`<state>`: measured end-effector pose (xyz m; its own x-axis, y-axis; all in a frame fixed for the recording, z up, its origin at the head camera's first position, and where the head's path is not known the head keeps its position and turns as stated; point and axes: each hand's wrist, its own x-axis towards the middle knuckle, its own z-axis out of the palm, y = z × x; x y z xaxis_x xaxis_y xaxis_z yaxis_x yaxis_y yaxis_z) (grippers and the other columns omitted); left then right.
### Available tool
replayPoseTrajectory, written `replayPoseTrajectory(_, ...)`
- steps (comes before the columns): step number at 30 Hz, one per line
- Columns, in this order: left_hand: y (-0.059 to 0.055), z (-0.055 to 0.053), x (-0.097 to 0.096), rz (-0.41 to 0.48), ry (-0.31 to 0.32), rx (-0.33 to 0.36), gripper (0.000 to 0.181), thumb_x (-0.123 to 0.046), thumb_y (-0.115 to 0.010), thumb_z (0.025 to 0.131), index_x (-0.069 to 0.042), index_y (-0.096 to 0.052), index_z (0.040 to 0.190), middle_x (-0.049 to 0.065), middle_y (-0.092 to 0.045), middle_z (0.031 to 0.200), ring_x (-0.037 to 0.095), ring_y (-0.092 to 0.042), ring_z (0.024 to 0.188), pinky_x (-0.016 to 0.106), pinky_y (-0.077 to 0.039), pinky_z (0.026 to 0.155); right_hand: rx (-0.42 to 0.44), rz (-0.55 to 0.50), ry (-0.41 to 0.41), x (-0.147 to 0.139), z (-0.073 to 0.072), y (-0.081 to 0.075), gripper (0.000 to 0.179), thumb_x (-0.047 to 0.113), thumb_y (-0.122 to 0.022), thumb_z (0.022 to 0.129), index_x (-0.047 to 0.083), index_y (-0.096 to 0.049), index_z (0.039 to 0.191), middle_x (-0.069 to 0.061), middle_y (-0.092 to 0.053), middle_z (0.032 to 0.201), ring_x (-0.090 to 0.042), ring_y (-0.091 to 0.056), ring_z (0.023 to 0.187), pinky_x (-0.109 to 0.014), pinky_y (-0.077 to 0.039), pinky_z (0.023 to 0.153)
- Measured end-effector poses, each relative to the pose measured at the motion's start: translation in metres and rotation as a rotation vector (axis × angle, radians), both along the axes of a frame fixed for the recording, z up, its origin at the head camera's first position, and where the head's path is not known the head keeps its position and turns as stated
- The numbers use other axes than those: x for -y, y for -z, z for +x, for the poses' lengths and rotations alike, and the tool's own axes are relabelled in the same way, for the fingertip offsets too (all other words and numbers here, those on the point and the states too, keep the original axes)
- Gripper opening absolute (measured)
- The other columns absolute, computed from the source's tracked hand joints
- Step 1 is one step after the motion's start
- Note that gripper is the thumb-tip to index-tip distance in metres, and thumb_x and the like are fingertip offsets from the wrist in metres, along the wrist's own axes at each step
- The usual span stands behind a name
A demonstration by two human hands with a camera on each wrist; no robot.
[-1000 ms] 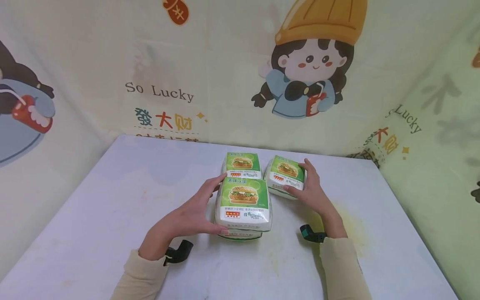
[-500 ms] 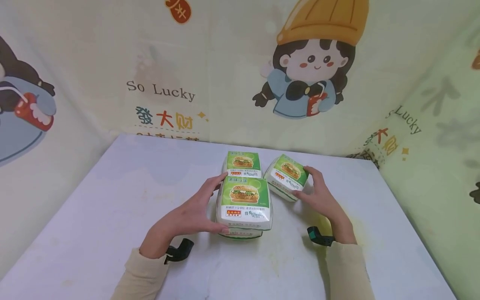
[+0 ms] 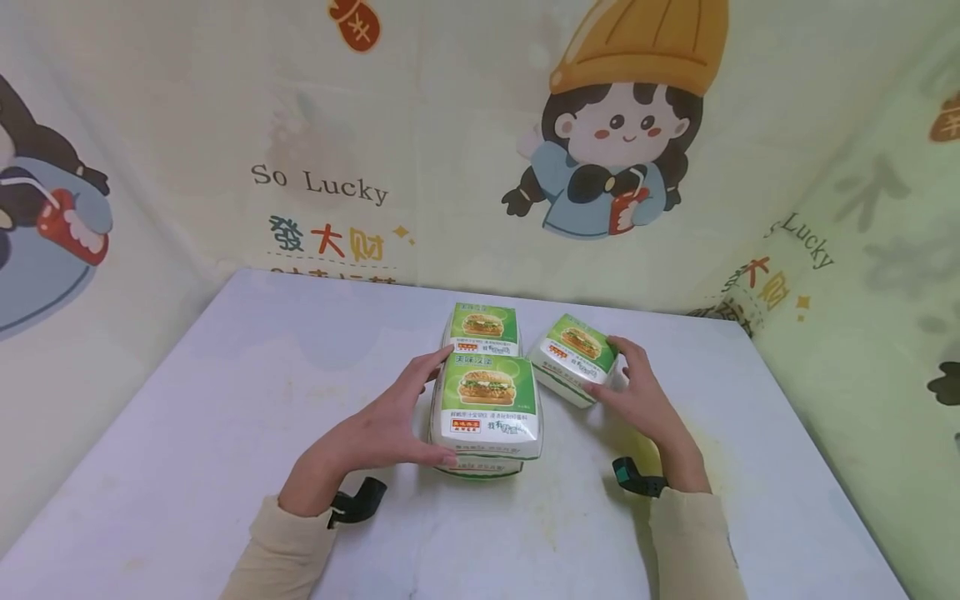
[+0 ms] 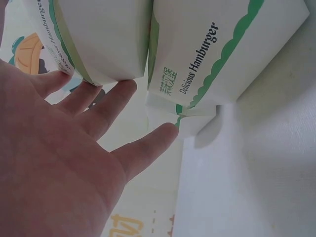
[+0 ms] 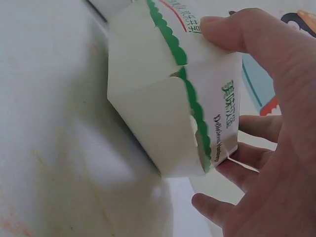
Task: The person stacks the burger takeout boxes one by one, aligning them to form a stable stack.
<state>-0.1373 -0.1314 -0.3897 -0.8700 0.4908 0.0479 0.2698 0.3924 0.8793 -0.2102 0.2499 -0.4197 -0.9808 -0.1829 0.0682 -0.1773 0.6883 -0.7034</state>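
Note:
My left hand (image 3: 378, 429) holds a green-and-white hamburger box (image 3: 487, 408), thumb at its near side and fingers at the far left. That box sits on top of a lower hamburger box (image 3: 483, 468); in the left wrist view fingertips touch the upper box (image 4: 106, 39), with the lower box (image 4: 217, 54) below it. On the right, my right hand (image 3: 641, 400) grips another hamburger box (image 3: 573, 354) by its right side. This box stands turned at an angle on the table; the right wrist view shows the thumb against one face of the box (image 5: 153, 123) and fingers near the opposite edge.
A further hamburger box (image 3: 483, 325) stands directly behind the stack, left of the angled box. The white table (image 3: 187, 433) ends at a printed cloth backdrop (image 3: 450, 167) behind and at both sides. Yellowish stains mark the table by the right wrist.
The right hand has turned the right-hand box, its near corner swinging right, and shifted slightly right with it; over the last half second it barely moves. The left hand and stack stay put.

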Motion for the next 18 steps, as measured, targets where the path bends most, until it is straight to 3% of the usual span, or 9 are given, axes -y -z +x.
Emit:
replayPoseTrajectory(5, 0.0001, 0.0001, 0.0001, -0.006, -0.007, -0.012, 0.121, -0.042, -0.090, 0.066, -0.033, -0.011, 0.158, -0.008, -0.024, 0.155, 0.025, -0.030, 0.143, 0.056, -0.034, 0.114, -0.004, -0.008, 0.013, -0.0015, 0.0002, -0.0007, 0.089, 0.035, -0.075, 0.086, 0.007, -0.024, 0.154, -0.018, -0.020, 0.160, -0.037, -0.024, 0.145, -0.062, -0.028, 0.115)
replayPoseTrajectory(11, 0.0012, -0.0001, -0.0001, -0.017, -0.012, -0.008, 0.120, -0.041, -0.090, 0.067, -0.038, -0.010, 0.156, -0.008, -0.023, 0.155, 0.026, -0.030, 0.143, 0.057, -0.034, 0.114, 0.006, -0.019, 0.023, -0.0039, 0.0026, -0.0034, 0.090, 0.036, -0.075, 0.087, 0.006, -0.024, 0.154, -0.017, -0.021, 0.160, -0.037, -0.025, 0.144, -0.063, -0.029, 0.115)
replayPoseTrajectory(18, 0.0005, 0.0003, -0.0005, -0.014, -0.019, -0.003, 0.120, -0.038, -0.090, 0.067, -0.039, -0.011, 0.156, -0.008, -0.024, 0.155, 0.025, -0.030, 0.143, 0.057, -0.034, 0.114, -0.040, -0.054, 0.028, -0.0080, 0.0061, -0.0089, 0.085, 0.034, -0.075, 0.087, 0.007, -0.028, 0.153, -0.017, -0.025, 0.159, -0.038, -0.027, 0.143, -0.064, -0.028, 0.114)
